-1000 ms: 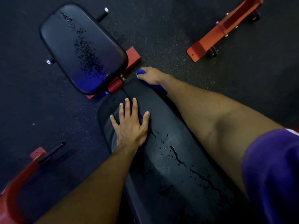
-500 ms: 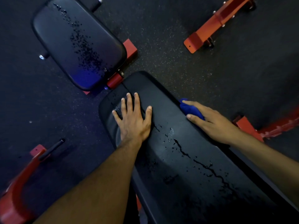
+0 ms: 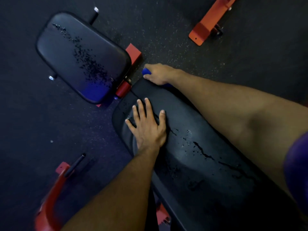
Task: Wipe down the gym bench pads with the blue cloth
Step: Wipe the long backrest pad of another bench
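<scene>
A blue cloth (image 3: 147, 71) is held bunched under the right hand (image 3: 159, 74) at the far corner of the long bench pad (image 3: 191, 152), the fingers curled over it so that only bits of blue show at either side of the hand. The left hand (image 3: 147, 127) is laid flat on the pad's far end, fingers (image 3: 140, 107) straight and spread, gripping nothing. Dark streaks and droplets (image 3: 202, 151) are seen along the middle of the long pad. A smaller seat pad (image 3: 83, 55), speckled with droplets, is set just beyond it, joined by a red frame (image 3: 124, 88). Speckled black floor (image 3: 166, 30) lies beneath, with an orange bracket (image 3: 208, 24) well apart at the far right.
</scene>
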{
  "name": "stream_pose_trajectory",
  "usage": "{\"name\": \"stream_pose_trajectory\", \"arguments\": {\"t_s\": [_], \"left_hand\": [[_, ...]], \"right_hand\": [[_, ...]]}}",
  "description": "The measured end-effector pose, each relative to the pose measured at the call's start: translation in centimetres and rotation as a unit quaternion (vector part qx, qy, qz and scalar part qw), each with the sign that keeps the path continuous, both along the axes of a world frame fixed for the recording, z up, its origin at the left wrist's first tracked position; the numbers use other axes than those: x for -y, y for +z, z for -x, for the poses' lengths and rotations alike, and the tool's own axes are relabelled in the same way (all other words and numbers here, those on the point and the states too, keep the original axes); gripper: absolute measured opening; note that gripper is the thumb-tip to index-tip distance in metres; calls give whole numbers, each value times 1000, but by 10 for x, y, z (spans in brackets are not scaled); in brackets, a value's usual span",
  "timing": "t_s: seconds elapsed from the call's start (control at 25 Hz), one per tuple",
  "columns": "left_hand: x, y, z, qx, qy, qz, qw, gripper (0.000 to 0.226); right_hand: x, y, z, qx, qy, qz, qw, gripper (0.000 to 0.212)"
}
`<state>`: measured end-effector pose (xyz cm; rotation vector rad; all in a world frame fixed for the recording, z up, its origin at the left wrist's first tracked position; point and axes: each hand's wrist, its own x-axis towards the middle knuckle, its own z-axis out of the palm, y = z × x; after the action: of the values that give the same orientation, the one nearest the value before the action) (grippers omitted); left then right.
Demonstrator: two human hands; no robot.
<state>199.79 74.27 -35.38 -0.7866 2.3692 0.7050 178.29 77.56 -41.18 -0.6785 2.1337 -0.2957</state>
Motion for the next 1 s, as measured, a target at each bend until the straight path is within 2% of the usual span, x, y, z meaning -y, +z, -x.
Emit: {"name": "stream_pose_trajectory", "arguments": {"t_s": [0.12, 0.28, 0.4, 0.48, 0.56, 0.64, 0.68, 0.72, 0.8, 0.88, 1.0], "left_hand": [[0, -5, 2, 8, 10, -6, 1000, 84], [-2, 7, -2, 4, -12, -10, 1000, 72], [5, 13, 9, 52, -27, -52, 997, 73], [29, 27, 23, 120, -97, -101, 983, 85], [64, 46, 45, 186, -235, -105, 948, 106], [76, 70, 66, 155, -355, -61, 920, 105], [72, 85, 70, 111, -399, -74, 907, 105], [60, 102, 67, 50, -444, -97, 890, 106], [25, 141, 36, -61, -539, -149, 827, 95], [-8, 171, 4, -157, -638, -181, 731, 84], [-52, 211, -30, -244, -747, -158, 598, 73]], "right_hand": [[11, 6, 6, -25, 52, -16, 998, 39], [-22, 88, 1, -149, -45, 27, 987, 44], [-52, 166, -39, -196, -128, 74, 969, 47], [-70, 219, -83, -223, -200, 109, 948, 49], [-83, 264, -135, -247, -274, 150, 917, 51], [-92, 296, -192, -260, -353, 187, 879, 50], [-95, 306, -219, -257, -394, 204, 858, 48], [-98, 316, -245, -254, -433, 218, 837, 46], [-105, 337, -301, -270, -507, 232, 785, 44], [-108, 352, -357, -300, -583, 232, 719, 42], [-105, 374, -434, -336, -696, 230, 591, 39]]}}
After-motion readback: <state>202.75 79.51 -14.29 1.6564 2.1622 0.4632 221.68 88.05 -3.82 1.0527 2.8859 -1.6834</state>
